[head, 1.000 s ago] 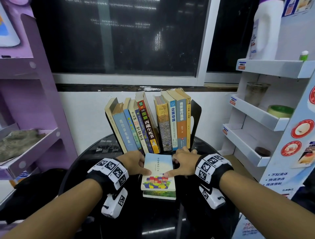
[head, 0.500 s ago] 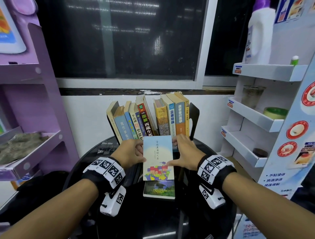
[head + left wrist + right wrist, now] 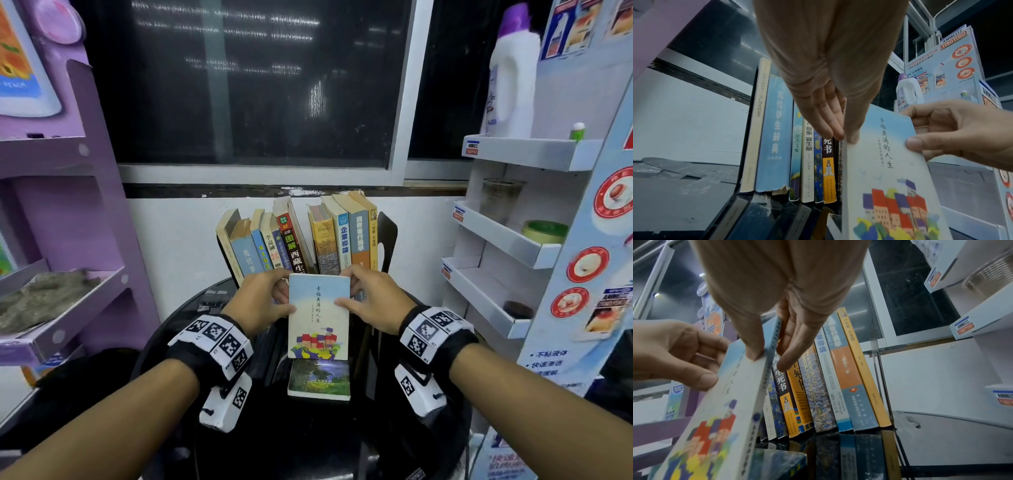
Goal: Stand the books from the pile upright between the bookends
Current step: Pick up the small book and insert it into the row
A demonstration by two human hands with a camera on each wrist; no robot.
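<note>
2 hands, left hand [image 3: 260, 301] and right hand [image 3: 373, 301], pinch the pale book [image 3: 318, 315] before the standing row [image 3: 298, 240].

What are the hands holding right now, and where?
The pale blue book, pinched at its upper side edges: left hand on the left, right hand on the right.

The pale blue book [image 3: 318, 315] held up front reads 幸福美滿的人生 on its cover. A grey spine [image 3: 827, 374] says "UNDERSTANDING BUSINESS", the yellow spine [image 3: 861, 366] 小故事大道理. The display stand [image 3: 953, 53] carries "AMMELTZ YOKOYOKO".
</note>
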